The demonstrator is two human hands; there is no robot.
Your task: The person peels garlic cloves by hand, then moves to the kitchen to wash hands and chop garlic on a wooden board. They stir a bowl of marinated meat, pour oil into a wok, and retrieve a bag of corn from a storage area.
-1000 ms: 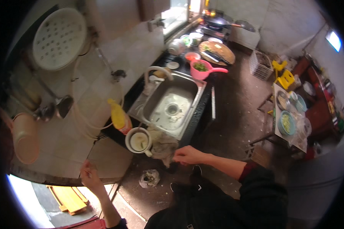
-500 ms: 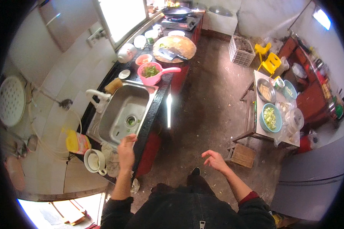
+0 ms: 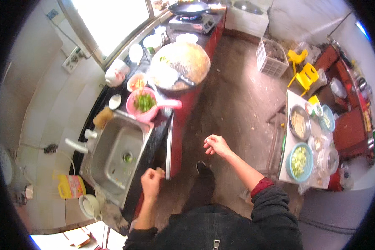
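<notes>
My left hand (image 3: 152, 182) hovers by the counter's front edge, beside the steel sink (image 3: 114, 164). Its fingers are curled together; whatever they hold, if anything, is hidden. Over the floor, my right hand (image 3: 216, 146) hangs with loosely bent fingers slightly apart, nothing visible in it. Bits of green lie around the sink's drain. Beyond the sink stands a pink long-handled strainer (image 3: 133, 109) of chopped greens. Behind it, a cleaver (image 3: 166, 78) lies on a round wooden chopping board (image 3: 193, 58). A small bowl (image 3: 136, 82) holds pale orange pieces.
A wok (image 3: 189, 9) sits on a stove at the counter's far end. To the right, a low table carries a blue basket (image 3: 299, 162) of cut greens and a metal bowl (image 3: 300, 121). Yellow chairs (image 3: 305, 78) and a white crate (image 3: 272, 57) stand farther back.
The view has moved forward and turned, bringing the strainer and chopping board nearer. My left hand's fingers have curled in, and my right hand has moved forward and left. One foot has stepped ahead.
</notes>
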